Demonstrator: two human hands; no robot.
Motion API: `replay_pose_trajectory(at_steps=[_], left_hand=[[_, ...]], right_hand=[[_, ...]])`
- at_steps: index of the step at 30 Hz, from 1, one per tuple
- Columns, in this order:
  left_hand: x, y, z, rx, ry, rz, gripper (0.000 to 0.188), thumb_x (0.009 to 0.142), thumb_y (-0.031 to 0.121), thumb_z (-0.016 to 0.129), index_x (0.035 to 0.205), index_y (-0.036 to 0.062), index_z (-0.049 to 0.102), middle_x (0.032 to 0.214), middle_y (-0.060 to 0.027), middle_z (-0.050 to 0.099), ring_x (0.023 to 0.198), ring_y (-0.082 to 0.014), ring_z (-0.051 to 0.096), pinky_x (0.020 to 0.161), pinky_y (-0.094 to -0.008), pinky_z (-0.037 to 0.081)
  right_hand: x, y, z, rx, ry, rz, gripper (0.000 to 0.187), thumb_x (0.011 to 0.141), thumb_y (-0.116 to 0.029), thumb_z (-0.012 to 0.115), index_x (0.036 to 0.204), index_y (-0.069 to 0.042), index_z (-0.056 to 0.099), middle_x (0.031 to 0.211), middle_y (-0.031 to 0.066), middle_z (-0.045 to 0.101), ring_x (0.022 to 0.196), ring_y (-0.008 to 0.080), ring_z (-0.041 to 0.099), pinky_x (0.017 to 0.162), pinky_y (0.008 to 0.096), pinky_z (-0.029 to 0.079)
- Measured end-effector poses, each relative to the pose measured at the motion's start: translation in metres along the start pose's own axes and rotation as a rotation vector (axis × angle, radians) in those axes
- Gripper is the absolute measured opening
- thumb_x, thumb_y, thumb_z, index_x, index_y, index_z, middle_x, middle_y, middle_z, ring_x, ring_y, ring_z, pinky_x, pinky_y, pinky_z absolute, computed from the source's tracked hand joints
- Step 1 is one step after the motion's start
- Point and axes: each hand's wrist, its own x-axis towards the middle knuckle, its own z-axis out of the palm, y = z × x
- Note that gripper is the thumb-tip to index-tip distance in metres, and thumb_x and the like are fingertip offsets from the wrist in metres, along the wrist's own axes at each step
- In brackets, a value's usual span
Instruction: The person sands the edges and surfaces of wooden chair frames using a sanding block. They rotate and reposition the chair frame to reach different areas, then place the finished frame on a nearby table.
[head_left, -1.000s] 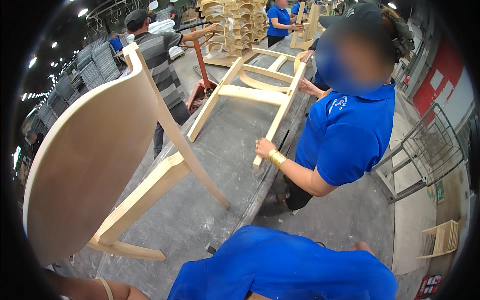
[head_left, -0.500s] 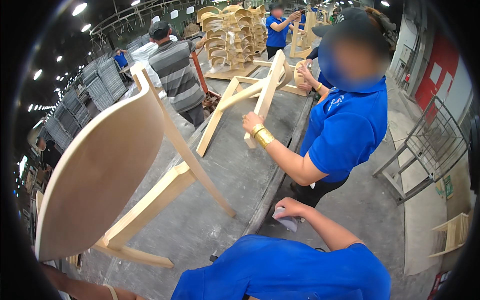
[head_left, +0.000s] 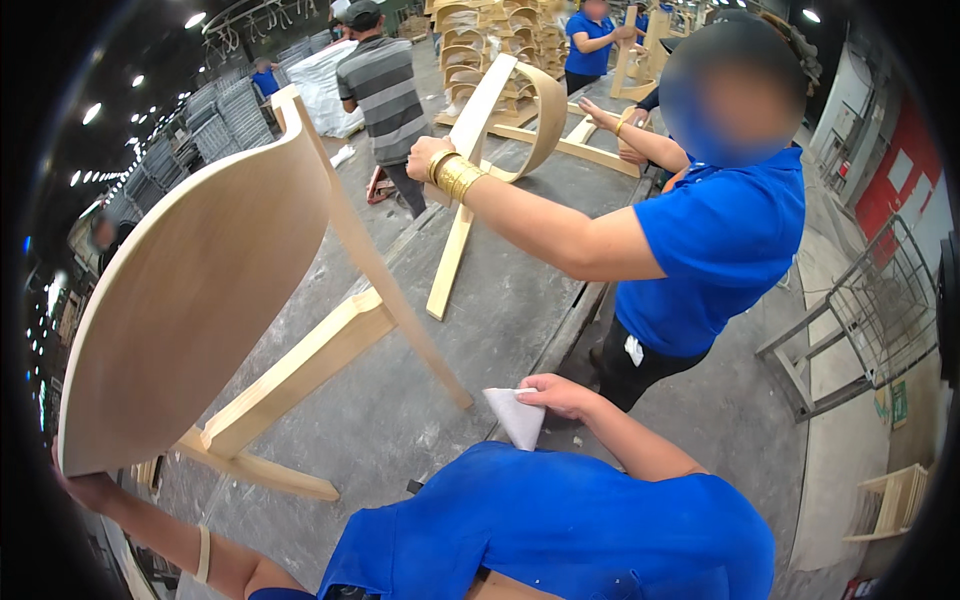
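A pale wooden chair frame [head_left: 200,290] with a broad curved backrest stands tilted on the grey worktable [head_left: 400,400], its legs and crossbar toward the middle. At the far lower left my left hand [head_left: 88,488] grips the lower edge of the backrest; it is dark there, and its fingers are partly hidden by the wood. My right hand [head_left: 562,396] pinches a folded whitish sheet of sandpaper [head_left: 518,415] between thumb and fingers, above the table's near edge. The sandpaper is apart from the chair frame.
Across the table a co-worker [head_left: 715,250] in a blue shirt holds another chair frame [head_left: 485,105]. Behind stand stacked curved wooden parts [head_left: 500,50] and a person in a striped shirt [head_left: 385,95]. A metal wire cart [head_left: 850,310] stands on the right.
My right hand has moved left and up with the sandpaper, which now shows more fully. More of my left forearm is visible. The co-worker has lifted and turned the other chair frame.
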Motion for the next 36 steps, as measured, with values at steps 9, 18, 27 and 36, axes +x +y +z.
replay_pose_trajectory(at_steps=[9,18,27,36], left_hand=[[-0.047,0.039,0.121,0.146,0.241,-0.150,0.056,0.103,0.037,0.020,0.128,-0.0056,0.046,0.124,-0.0173,0.053,0.116,-0.0297,0.050,0.102,-0.0441,0.034],[-0.030,0.022,0.091,1.294,-0.095,1.109,0.045,0.096,0.044,0.044,0.083,0.0071,0.066,0.088,-0.0053,0.067,0.089,-0.0222,0.061,0.090,-0.0382,0.043],[-0.089,0.103,0.129,0.148,0.172,0.306,0.057,0.102,0.042,0.025,0.059,0.0089,0.040,0.059,0.0004,0.036,0.057,-0.0116,0.032,0.054,-0.0285,0.026],[-0.144,0.136,0.142,-0.025,-0.016,0.342,0.057,0.103,0.042,0.023,0.060,0.0081,0.039,0.062,-0.0035,0.034,0.062,-0.0136,0.031,0.061,-0.0276,0.027]], right_hand=[[-0.039,-0.023,-0.059,-0.120,-0.269,0.050,0.032,0.083,-0.007,0.067,0.112,0.001,0.056,0.099,0.0043,0.065,0.093,0.0126,0.060,0.084,0.0275,0.047],[-0.020,-0.018,-0.048,0.154,0.104,-0.132,0.059,0.081,-0.006,0.062,0.134,0.007,0.038,0.125,0.0179,0.054,0.113,0.0251,0.055,0.097,0.0366,0.045],[0.023,-0.032,0.013,-0.247,0.312,-0.253,0.037,0.082,-0.015,0.071,0.108,0.008,0.061,0.096,0.0118,0.068,0.086,0.0178,0.064,0.076,0.0310,0.050],[0.037,-0.082,0.061,-0.420,0.320,-0.612,0.024,0.086,-0.016,0.067,0.098,0.005,0.068,0.087,0.0088,0.070,0.078,0.0139,0.064,0.071,0.0296,0.050]])
